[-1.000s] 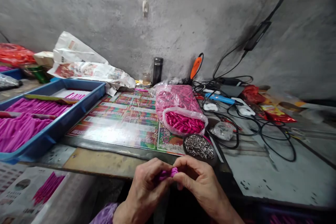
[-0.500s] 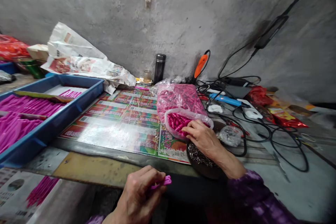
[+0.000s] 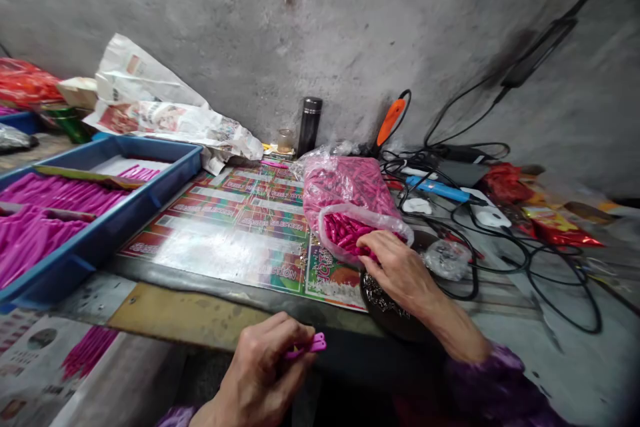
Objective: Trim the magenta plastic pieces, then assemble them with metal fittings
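My left hand (image 3: 263, 370) is closed round a pink plastic piece (image 3: 311, 345) whose end sticks out to the right, held below the table's front edge. My right hand (image 3: 395, 270) reaches forward with its fingertips in the mouth of a clear bag of small pink parts (image 3: 350, 207); the fingers are curled, and I cannot see what they pinch. Under that wrist sits a dark dish of small metal bits (image 3: 383, 303), mostly covered by the hand.
A blue tray of pink sticks (image 3: 75, 213) lies at the left, with crumpled newspaper (image 3: 165, 117) behind it. A glossy printed sheet (image 3: 235, 230) covers the middle. A black flask (image 3: 309, 117), tangled cables (image 3: 500, 240) and red packets (image 3: 555, 223) crowd the right. More pink sticks lie on paper (image 3: 83, 353) below.
A second ago both hands pinched the pink piece together. My right hand let go and moved forward into the bag of pink parts; my left hand kept the piece.
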{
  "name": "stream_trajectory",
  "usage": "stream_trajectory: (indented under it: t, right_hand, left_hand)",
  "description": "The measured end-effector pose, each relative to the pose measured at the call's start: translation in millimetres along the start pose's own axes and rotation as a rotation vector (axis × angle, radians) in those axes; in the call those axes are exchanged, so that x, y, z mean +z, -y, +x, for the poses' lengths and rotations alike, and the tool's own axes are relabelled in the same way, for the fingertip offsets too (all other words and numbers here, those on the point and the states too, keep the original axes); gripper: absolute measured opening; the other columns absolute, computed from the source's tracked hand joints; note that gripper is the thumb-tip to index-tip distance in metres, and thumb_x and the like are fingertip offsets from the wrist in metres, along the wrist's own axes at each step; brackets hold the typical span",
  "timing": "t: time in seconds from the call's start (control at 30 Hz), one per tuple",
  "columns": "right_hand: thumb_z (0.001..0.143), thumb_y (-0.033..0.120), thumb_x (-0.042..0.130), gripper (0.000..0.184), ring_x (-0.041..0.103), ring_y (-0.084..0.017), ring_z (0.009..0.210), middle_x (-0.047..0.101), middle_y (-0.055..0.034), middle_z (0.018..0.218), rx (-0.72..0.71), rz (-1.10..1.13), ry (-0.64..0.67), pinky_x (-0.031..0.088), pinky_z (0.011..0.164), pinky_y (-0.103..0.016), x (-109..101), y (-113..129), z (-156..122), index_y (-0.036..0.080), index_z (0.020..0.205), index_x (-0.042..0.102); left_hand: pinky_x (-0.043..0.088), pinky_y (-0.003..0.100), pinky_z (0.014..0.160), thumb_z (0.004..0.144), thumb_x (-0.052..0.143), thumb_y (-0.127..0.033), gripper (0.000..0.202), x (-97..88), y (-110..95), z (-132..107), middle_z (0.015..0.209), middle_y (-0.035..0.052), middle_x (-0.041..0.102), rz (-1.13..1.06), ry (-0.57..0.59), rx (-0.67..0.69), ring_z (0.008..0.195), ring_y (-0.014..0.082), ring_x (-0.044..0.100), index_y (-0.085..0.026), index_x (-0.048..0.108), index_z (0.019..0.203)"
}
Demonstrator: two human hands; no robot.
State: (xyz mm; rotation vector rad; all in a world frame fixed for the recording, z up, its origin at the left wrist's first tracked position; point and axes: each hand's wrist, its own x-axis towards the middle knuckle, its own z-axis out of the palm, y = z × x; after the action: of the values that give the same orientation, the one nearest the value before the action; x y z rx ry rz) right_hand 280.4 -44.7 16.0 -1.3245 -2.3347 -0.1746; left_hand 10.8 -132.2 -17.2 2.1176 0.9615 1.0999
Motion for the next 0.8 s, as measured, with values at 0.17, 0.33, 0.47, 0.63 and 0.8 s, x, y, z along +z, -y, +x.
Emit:
stream_trajectory:
  t: [0.17,0.33,0.47,0.63,0.8]
  right_hand:
    - [0.095,0.017,0.050,0.011,0.067,-0.019,0.082,0.069,-0.0037,0.091,0.091,0.222,-0.090,0.054,0.076,-0.030,-24.9,54.2,-36.5,0.021,0.097,0.061]
    - [0.089,0.021,0.064,0.006,0.068,-0.015,0.072,0.072,0.0019,0.084,0.334,0.570,-0.127,0.057,0.070,-0.021,-34.2,103.2,-74.2,0.025,0.091,0.069]
    - [0.086,0.022,0.068,0.007,0.070,-0.015,0.071,0.074,0.0021,0.083,0.434,0.668,-0.162,0.058,0.067,-0.019,-31.9,120.5,-94.5,0.025,0.088,0.073]
    - [0.085,0.021,0.069,0.007,0.071,-0.015,0.073,0.075,0.0021,0.085,0.461,0.690,-0.202,0.056,0.065,-0.017,-29.9,128.7,-109.2,0.025,0.087,0.074]
    - [0.085,0.021,0.071,0.008,0.071,-0.015,0.075,0.075,0.0015,0.086,0.493,0.720,-0.206,0.057,0.068,-0.018,-26.1,132.1,-121.6,0.025,0.091,0.075]
  left_hand:
    - [0.042,0.017,0.056,0.094,0.061,-0.019,0.010,-4.8,-11.4,-5.6,0.069,0.0003,0.064,-0.006,-0.002,-0.014,0.058,0.0095,0.060,-0.017,0.068,0.086]
    - [0.041,0.017,0.056,0.092,0.063,-0.015,0.007,-5.2,-24.3,-15.2,0.071,-0.0002,0.064,-0.012,0.011,-0.003,0.060,0.0092,0.060,-0.018,0.068,0.090]
    - [0.041,0.017,0.056,0.092,0.062,-0.013,0.008,0.9,-28.7,-25.4,0.074,0.0008,0.065,-0.045,0.047,-0.011,0.061,0.0092,0.060,-0.017,0.069,0.092]
    - [0.041,0.019,0.057,0.091,0.063,-0.015,0.008,10.8,-29.6,-36.5,0.075,0.0024,0.066,-0.071,0.079,-0.019,0.061,0.0102,0.060,-0.016,0.069,0.094]
    - [0.043,0.018,0.058,0.090,0.063,-0.014,0.009,15.0,-31.5,-41.5,0.078,0.0036,0.068,-0.077,0.102,-0.025,0.063,0.0104,0.062,-0.015,0.071,0.094]
